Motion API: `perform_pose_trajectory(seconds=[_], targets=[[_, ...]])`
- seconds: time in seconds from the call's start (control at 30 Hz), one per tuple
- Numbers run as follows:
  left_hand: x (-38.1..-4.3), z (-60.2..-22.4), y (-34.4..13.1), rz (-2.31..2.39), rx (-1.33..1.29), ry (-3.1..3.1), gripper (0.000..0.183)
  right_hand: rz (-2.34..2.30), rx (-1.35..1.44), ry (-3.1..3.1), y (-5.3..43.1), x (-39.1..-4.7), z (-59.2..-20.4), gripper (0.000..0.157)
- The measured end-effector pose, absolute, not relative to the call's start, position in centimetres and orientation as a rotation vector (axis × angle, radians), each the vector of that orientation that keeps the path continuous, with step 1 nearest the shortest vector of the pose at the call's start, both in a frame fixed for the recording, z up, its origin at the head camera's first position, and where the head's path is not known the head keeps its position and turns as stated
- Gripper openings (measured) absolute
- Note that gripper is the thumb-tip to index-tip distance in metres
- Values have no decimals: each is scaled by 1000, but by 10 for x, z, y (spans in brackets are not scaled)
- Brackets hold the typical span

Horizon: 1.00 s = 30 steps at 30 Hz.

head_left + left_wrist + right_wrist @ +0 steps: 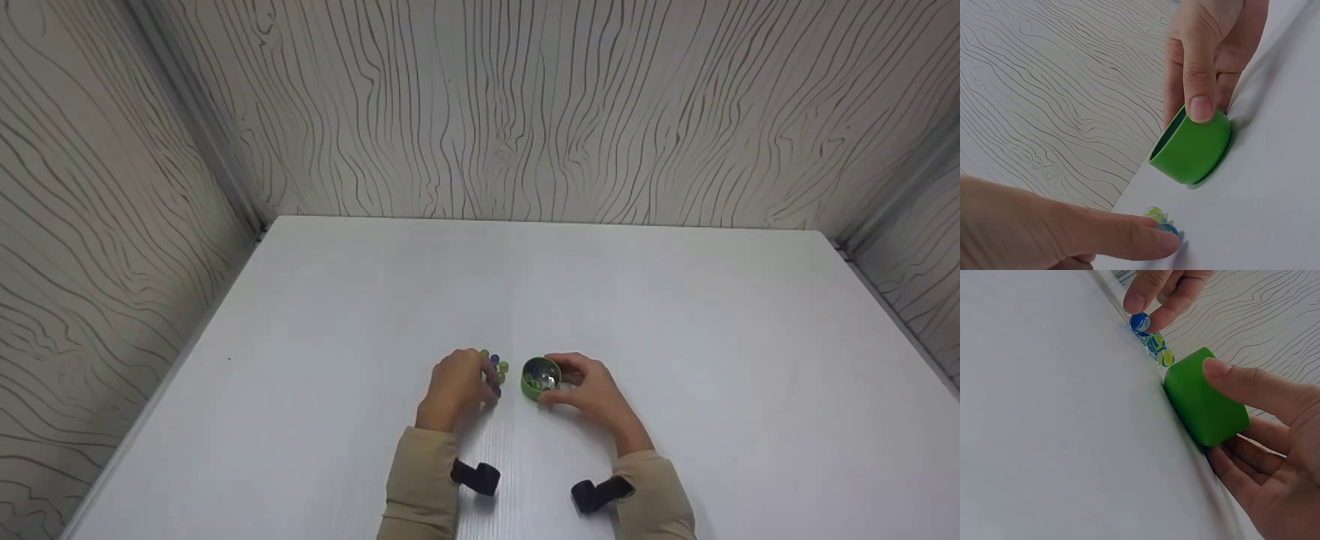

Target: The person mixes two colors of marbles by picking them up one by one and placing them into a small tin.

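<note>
Left grip, at the lower centre of the head view, pinches a blue marble between thumb and index finger; whether this marble is clear of the table cannot be told. Right grip, farther right in the same view, holds a green cup from its right side, thumb on one wall and fingers round the opposite wall. Other marbles, clear with yellow-green or blue colouring, lie close together between the left grip and the cup.

Handling: the marbles are judged to be smooth, hard, light and slippery, and liable to roll. Take each one across its middle with two fingertips. The cup appears stiff and light, with a smooth outer wall. Hold it by opposite walls, keeping fingers out of the mouth. Fragility cannot be confirmed by sight. Glinting contents show inside the cup but are too small to identify.

Orientation: the cup stands upright on the table, mouth up. Its axis from base to mouth points to the upper left of the left wrist view and to the upper right of the right wrist view. Marbles are round and have no long axis; in the right wrist view, their row slants from upper centre down toward the cup.
</note>
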<state>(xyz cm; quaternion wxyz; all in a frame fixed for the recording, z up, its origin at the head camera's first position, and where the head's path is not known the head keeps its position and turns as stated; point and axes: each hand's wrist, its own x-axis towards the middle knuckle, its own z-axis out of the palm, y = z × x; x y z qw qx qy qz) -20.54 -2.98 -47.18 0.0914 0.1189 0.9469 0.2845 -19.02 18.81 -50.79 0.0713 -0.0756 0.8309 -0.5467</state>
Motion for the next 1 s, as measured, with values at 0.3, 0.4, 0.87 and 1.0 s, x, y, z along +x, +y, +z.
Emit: perform_pose_trajectory(seconds=[0.3,0.4,0.87,1.0], targets=[[-205,-471,-29,841,343,2811,15,-1638,-199,2499,187,-190,-507,66],[-205,-471,-28,826,354,2819,15,-1636,-202,2499,187,-190,-507,66],[-204,-472,-27,829,355,2818,15,-1647,-248,2500,189,-191,-510,67],[-205,-472,-28,815,366,2830,14,-1639,-246,2508,189,-191,-510,67]])
